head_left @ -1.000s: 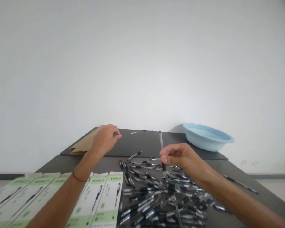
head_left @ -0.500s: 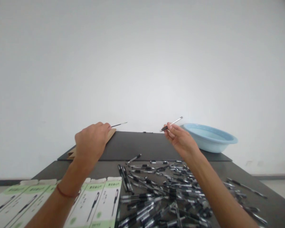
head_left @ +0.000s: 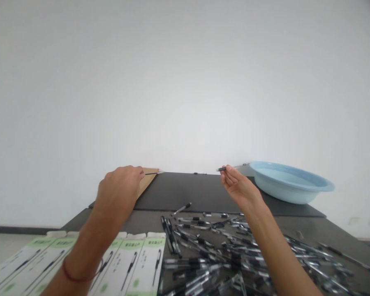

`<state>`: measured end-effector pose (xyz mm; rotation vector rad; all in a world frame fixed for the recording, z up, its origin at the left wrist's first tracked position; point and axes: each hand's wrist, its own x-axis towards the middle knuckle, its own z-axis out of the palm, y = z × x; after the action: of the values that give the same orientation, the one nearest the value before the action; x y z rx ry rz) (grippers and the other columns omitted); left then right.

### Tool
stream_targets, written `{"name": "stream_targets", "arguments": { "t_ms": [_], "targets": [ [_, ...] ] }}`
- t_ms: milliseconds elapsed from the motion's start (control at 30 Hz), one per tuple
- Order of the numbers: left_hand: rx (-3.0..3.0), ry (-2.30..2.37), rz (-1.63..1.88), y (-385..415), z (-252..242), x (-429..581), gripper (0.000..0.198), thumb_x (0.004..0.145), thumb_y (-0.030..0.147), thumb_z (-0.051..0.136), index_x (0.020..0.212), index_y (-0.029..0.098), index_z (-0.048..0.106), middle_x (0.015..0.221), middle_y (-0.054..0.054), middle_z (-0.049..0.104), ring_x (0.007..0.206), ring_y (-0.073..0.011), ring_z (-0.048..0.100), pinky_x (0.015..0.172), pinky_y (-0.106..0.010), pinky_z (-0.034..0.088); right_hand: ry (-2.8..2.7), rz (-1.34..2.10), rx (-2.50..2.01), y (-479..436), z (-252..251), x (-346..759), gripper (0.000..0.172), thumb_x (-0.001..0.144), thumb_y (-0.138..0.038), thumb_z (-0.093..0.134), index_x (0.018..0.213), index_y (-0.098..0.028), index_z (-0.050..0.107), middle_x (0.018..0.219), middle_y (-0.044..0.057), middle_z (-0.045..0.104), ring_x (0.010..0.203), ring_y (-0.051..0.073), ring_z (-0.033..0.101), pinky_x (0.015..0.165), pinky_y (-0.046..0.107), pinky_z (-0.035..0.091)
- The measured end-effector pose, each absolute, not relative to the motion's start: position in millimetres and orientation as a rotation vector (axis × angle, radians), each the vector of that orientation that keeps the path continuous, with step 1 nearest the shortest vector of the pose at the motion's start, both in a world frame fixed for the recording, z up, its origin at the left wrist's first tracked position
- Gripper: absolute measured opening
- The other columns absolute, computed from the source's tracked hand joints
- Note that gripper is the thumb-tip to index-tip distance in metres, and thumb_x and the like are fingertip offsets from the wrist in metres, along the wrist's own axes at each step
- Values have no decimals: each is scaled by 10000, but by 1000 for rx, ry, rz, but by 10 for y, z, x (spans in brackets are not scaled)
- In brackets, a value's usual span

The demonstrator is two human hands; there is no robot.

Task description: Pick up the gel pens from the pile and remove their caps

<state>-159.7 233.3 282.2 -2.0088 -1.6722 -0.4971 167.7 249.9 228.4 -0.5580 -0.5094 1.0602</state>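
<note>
My left hand (head_left: 120, 189), back turned up, pinches one end of a thin dark pen refill (head_left: 151, 173) whose pale tip points right. In my right hand (head_left: 241, 187) a clear pen barrel with a black grip (head_left: 222, 169) lies nearly level between thumb and fingers, its grip end to the left. Both hands are raised above the table, apart from each other. Below and between them spreads a heap of loose clear-and-black pens (head_left: 203, 250). White-and-green pen boxes (head_left: 131, 263) stand in a row under my left forearm.
A light blue basin (head_left: 291, 179) stands at the far right of the dark table (head_left: 185, 191). Brown cardboard (head_left: 148, 181) lies behind my left hand. One small black-and-clear piece (head_left: 200, 173) sits near the back edge, before a pale wall.
The view has shifted, so most things appear farther right. The refill in my left hand has swung lower, and the barrel in my right hand has tipped from slanted to nearly level.
</note>
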Motion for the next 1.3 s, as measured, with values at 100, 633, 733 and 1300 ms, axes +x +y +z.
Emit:
{"name": "stream_targets", "arguments": {
  "t_ms": [100, 633, 733, 1300],
  "targets": [
    [-2011, -1717, -526, 2327, 2808, -1573, 430, 1037, 342, 309, 919, 216, 703, 938, -126, 751, 883, -375, 690, 684, -420, 404, -498, 1034, -549, 2489, 2289, 1725, 102, 813, -73, 805, 856, -135, 736, 857, 38, 775, 767, 129, 749, 649, 181, 640],
    [-2526, -1149, -1193, 2295, 2740, -1311, 259, 984, 359, 555, 916, 251, 781, 943, 1, 801, 845, -204, 711, 795, -343, 462, -404, 1119, -559, 2429, 2315, 1558, 159, 941, -40, 643, 828, -120, 722, 787, 45, 764, 698, 113, 730, 583, 167, 613],
    [-2532, -1069, -1279, 2293, 2691, -1233, 249, 995, 326, 555, 916, 236, 773, 964, 3, 799, 861, -192, 710, 832, -342, 464, -397, 1190, -562, 2401, 2325, 1462, 171, 947, -39, 637, 821, -117, 722, 774, 47, 760, 682, 112, 726, 586, 172, 612],
    [-2579, -1106, -1291, 2407, 2651, -1244, 233, 984, 315, 574, 884, 222, 763, 924, -13, 790, 831, -185, 693, 798, -333, 473, -395, 1253, -559, 2459, 2234, 1251, 136, 873, -25, 735, 797, -138, 730, 774, 33, 767, 700, 109, 735, 620, 157, 607]
  ]
}}
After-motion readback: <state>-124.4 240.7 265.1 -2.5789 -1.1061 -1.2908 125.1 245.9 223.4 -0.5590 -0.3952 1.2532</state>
